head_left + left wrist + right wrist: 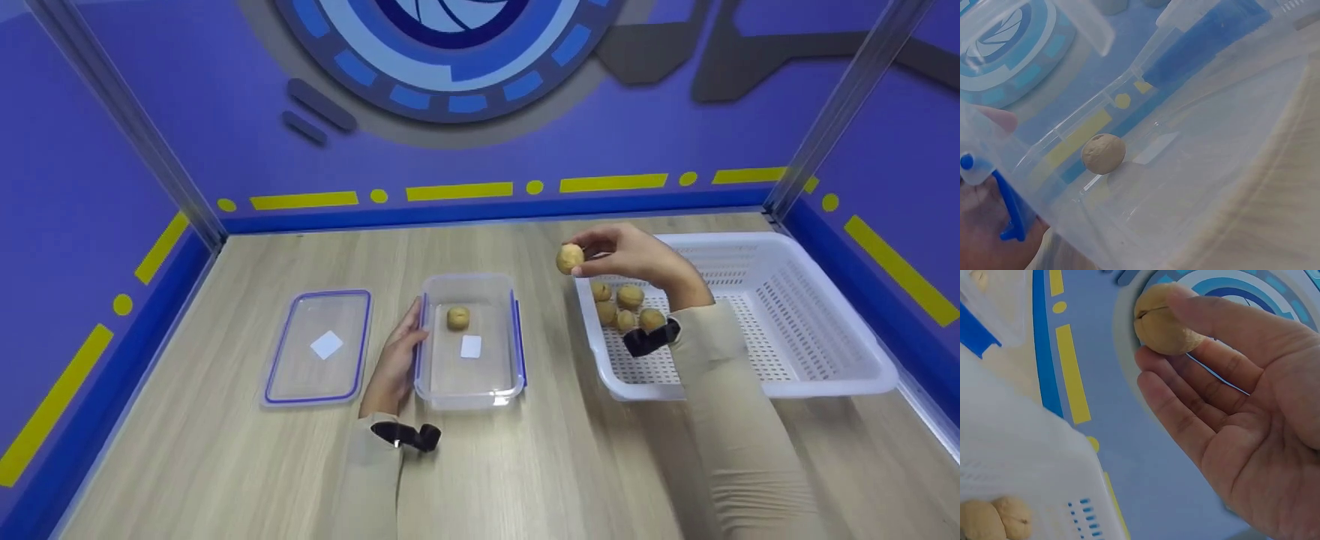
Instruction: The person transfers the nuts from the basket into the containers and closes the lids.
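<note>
A walnut [570,259] is pinched between the thumb and fingertips of my right hand [634,259], above the left rim of a white basket [814,386]. Seen in the right wrist view, that walnut [1165,320] is whole, with its seam showing. My left hand [397,360] holds the left wall of a clear plastic container [469,397], thumb at the rim. One walnut [458,318] lies inside the container, near a white label [470,346]; the left wrist view shows this walnut [1104,153] through the clear plastic.
Several walnuts [630,296] sit in the basket's left part, partly hidden by the right wrist. A clear lid [307,375] with a blue seal lies flat on the wooden table [240,465], left of the left hand. Purple panels [495,161] wall in the back and sides.
</note>
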`<state>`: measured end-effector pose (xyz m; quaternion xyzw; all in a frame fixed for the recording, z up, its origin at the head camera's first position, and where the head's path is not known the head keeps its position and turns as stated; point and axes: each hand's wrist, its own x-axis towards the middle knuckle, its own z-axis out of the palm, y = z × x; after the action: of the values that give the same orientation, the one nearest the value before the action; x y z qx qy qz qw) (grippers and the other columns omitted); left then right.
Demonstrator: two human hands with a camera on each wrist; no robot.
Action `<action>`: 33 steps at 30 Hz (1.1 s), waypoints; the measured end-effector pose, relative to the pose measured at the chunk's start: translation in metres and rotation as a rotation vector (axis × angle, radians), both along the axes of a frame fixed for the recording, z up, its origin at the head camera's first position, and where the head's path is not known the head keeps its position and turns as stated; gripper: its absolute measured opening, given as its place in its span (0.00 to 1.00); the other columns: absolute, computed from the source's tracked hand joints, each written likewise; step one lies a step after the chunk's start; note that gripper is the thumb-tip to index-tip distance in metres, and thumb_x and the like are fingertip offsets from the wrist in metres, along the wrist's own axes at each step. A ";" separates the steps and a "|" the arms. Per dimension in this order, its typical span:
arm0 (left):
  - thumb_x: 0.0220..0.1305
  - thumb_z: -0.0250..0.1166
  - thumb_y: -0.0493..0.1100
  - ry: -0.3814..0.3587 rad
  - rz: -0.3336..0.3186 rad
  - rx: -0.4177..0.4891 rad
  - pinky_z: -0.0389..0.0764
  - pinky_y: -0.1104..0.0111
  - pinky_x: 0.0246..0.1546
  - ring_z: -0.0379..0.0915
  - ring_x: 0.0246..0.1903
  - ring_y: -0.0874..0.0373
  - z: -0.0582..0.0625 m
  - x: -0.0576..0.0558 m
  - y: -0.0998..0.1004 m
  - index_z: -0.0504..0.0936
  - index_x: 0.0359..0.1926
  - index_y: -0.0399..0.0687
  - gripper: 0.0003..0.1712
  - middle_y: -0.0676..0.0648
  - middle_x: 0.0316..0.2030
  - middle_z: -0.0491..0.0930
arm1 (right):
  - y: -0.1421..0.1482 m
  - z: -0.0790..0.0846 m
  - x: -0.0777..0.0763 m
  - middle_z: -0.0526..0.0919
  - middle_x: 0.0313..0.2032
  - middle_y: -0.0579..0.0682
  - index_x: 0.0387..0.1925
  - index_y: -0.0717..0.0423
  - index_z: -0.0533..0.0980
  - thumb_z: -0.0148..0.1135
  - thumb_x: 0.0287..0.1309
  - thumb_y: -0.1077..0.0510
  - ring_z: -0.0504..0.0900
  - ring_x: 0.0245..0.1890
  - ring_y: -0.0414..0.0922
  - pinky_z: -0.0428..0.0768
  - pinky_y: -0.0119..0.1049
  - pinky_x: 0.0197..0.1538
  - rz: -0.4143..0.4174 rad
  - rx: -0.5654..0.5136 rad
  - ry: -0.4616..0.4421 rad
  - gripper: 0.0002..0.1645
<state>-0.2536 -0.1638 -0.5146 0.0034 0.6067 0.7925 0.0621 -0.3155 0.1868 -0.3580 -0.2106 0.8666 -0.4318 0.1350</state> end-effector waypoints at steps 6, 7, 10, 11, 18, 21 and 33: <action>0.68 0.44 0.32 0.001 -0.006 -0.006 0.32 0.58 0.76 0.26 0.76 0.50 0.000 0.001 -0.001 0.45 0.75 0.46 0.37 0.46 0.77 0.36 | -0.017 -0.003 -0.003 0.83 0.50 0.55 0.57 0.57 0.76 0.73 0.50 0.51 0.80 0.51 0.48 0.79 0.35 0.53 0.028 0.017 -0.015 0.32; 0.68 0.44 0.32 0.001 -0.009 -0.008 0.32 0.58 0.76 0.26 0.76 0.50 0.000 0.002 -0.001 0.45 0.75 0.46 0.37 0.46 0.77 0.36 | -0.019 -0.003 -0.003 0.83 0.50 0.55 0.56 0.56 0.76 0.73 0.50 0.51 0.80 0.52 0.49 0.79 0.37 0.54 0.030 0.020 -0.019 0.32; 0.68 0.44 0.32 0.008 -0.013 -0.010 0.32 0.58 0.76 0.25 0.76 0.51 0.000 0.002 -0.001 0.45 0.75 0.45 0.37 0.46 0.77 0.36 | -0.029 -0.004 -0.002 0.83 0.50 0.54 0.56 0.55 0.76 0.73 0.49 0.52 0.80 0.53 0.48 0.78 0.40 0.56 0.037 0.016 -0.035 0.31; 0.68 0.44 0.32 0.008 -0.013 -0.011 0.32 0.59 0.76 0.25 0.76 0.51 0.000 0.001 0.000 0.45 0.75 0.45 0.37 0.46 0.77 0.36 | -0.032 -0.004 -0.002 0.83 0.50 0.53 0.56 0.54 0.76 0.73 0.49 0.52 0.80 0.52 0.48 0.78 0.41 0.56 0.039 0.015 -0.039 0.31; 0.67 0.44 0.32 0.003 -0.003 -0.007 0.32 0.59 0.76 0.26 0.76 0.51 -0.001 0.000 0.000 0.46 0.75 0.45 0.37 0.46 0.77 0.37 | -0.052 -0.007 -0.003 0.83 0.50 0.55 0.56 0.57 0.76 0.72 0.49 0.56 0.81 0.51 0.49 0.80 0.40 0.56 0.089 -0.019 -0.049 0.30; 0.68 0.44 0.32 0.001 -0.006 0.004 0.32 0.59 0.76 0.26 0.76 0.51 -0.001 0.001 0.001 0.45 0.75 0.46 0.37 0.46 0.77 0.36 | -0.061 -0.010 -0.004 0.83 0.49 0.56 0.55 0.58 0.76 0.72 0.49 0.58 0.81 0.50 0.49 0.80 0.39 0.54 0.114 -0.039 -0.043 0.29; 0.69 0.44 0.32 0.013 -0.016 0.007 0.34 0.58 0.76 0.26 0.76 0.51 -0.002 0.000 0.000 0.45 0.76 0.47 0.36 0.47 0.77 0.36 | -0.088 -0.023 -0.004 0.84 0.47 0.59 0.53 0.62 0.77 0.71 0.48 0.63 0.82 0.48 0.50 0.82 0.36 0.51 0.175 -0.097 -0.023 0.27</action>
<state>-0.2537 -0.1636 -0.5163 0.0136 0.6042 0.7941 0.0644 -0.3193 0.0989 -0.3809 -0.2867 0.8213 -0.4624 0.1717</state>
